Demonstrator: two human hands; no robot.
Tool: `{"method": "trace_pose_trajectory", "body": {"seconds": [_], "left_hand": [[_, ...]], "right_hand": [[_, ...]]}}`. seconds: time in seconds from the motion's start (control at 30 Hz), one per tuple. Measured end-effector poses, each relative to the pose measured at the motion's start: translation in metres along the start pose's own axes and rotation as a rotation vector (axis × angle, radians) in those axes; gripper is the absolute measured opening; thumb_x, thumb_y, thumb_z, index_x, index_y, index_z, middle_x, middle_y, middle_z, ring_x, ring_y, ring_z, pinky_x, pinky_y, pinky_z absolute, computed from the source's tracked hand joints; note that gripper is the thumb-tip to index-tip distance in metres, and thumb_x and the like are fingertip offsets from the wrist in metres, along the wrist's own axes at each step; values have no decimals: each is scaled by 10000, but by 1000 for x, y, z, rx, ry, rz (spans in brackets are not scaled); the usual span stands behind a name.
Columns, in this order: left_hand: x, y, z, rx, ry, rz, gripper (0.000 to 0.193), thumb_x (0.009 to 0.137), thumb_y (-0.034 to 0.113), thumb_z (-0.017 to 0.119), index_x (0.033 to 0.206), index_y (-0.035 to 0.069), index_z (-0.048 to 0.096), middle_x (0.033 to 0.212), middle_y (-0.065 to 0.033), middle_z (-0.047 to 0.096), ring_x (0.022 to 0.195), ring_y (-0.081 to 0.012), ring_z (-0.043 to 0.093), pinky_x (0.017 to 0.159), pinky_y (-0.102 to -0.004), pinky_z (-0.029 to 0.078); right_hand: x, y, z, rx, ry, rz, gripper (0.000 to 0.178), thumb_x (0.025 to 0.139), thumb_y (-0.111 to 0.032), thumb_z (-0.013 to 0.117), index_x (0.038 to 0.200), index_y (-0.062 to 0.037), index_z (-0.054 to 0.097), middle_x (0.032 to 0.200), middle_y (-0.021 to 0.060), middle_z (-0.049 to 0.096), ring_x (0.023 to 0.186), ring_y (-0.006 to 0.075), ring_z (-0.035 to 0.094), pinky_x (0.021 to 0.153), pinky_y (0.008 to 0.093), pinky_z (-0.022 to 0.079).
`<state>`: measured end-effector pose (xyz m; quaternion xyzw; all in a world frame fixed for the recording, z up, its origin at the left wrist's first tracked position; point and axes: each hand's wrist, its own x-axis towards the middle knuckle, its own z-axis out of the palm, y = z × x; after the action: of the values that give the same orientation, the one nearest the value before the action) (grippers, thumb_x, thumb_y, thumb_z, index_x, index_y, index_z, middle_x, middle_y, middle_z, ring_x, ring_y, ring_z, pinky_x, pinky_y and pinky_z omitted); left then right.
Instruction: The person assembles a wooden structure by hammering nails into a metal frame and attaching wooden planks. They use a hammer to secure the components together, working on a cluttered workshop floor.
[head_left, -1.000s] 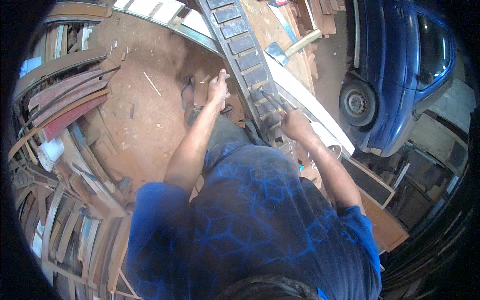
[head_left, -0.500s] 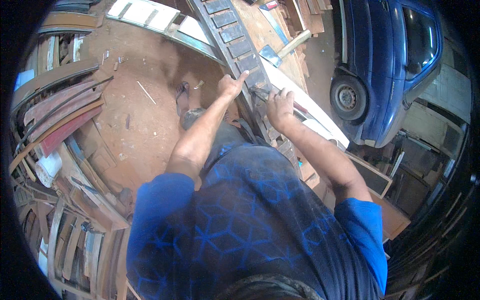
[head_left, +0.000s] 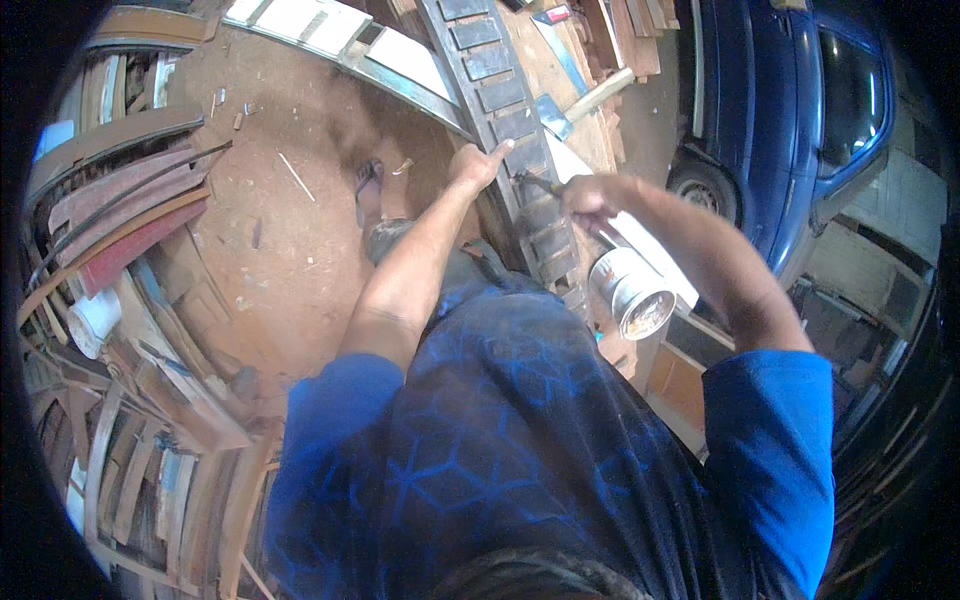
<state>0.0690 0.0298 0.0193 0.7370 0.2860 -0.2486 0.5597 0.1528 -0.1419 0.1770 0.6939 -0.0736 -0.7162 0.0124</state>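
A long dark slatted wooden frame (head_left: 497, 97) runs slantwise before me, a row of slats between its side rails. My left hand (head_left: 474, 166) is closed on its left rail, thumb stretched toward the slats and the other fingers partly hidden. On the opposite side, my right hand (head_left: 588, 198) is closed round a slim dark tool (head_left: 540, 182), whose tip is at the slats by the right rail. The hand is slightly blurred and covers most of the tool, so its exact kind does not show.
Right of the frame stand a white bucket (head_left: 640, 297), a hammer-like tool with a wooden handle (head_left: 600, 100) and a red-handled saw (head_left: 568, 55). A pale slatted panel (head_left: 345, 55) lies beyond. Boards (head_left: 130, 210) are stacked at left; a blue car (head_left: 760, 130) is parked at right.
My right forearm has swung outward, its elbow rising, and the hand has turned round the tool. The white bucket shows more fully. My left hand keeps its place on the frame; the view has shifted slightly.
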Motion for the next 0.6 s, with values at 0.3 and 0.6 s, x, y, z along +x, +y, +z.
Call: {"method": "trace_pose_trajectory", "body": {"seconds": [0.3, 0.6], "left_hand": [[3, -3, 7, 141, 96, -31, 955, 777, 776, 615, 1129, -111, 655, 1116, -326, 674, 1088, -451, 655, 942, -486, 510], [8, -4, 9, 179, 63, -15, 1031, 761, 817, 595, 1287, -69, 565, 1209, -304, 648, 1167, -427, 622, 996, -470, 482]], "right_hand": [[26, 64, 80, 178, 495, -369, 331, 862, -190, 615, 1129, 3, 594, 761, 139, 616, 646, 225, 614, 577, 391, 490], [-7, -18, 0, -360, -78, -84, 347, 974, -204, 454, 1076, 105, 573, 695, 135, 573, 505, 263, 590, 481, 444, 541]]}}
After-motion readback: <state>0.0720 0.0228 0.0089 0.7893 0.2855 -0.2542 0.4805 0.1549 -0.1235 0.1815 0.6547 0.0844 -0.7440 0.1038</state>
